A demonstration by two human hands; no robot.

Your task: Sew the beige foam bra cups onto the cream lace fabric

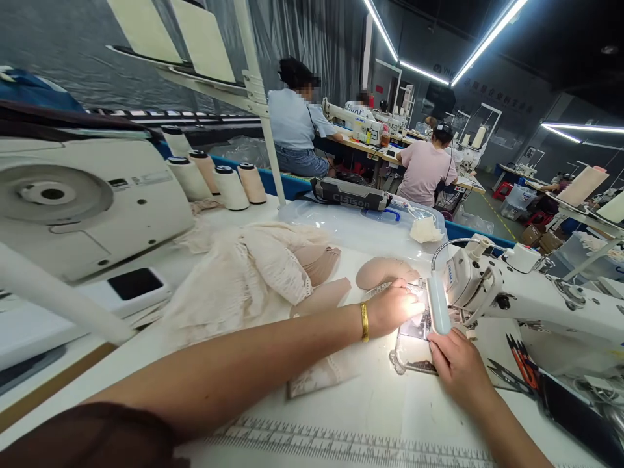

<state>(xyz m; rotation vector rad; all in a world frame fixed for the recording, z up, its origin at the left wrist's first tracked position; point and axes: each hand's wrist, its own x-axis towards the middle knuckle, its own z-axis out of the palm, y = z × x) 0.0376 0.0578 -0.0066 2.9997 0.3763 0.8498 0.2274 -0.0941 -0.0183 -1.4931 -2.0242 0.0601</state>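
My left hand [390, 307], with a gold bracelet at its wrist, reaches to the sewing machine's plate. Its fingers are closed on a pale piece of fabric [416, 318], washed out by the light. My right hand [457, 363] is at the plate's near side, thumb and fingers drawn together. Whatever its fingertips pinch is hidden by the lamp [439, 305]. The white sewing machine [517, 296] stands to the right, its needle hidden. Just beyond my left hand lies a beige moulded cup [383, 272]. Cream lace fabric [244, 273] is heaped left of the hands.
Black-handled snips [511, 378] and orange-handled scissors [524, 364] lie right, beside a dark phone-like object [578, 409]. A ruler strip [312, 442] runs along the near edge. Thread cones [231, 188] stand back left. A plastic bin lid [312, 218] lies behind. Co-workers sit farther off.
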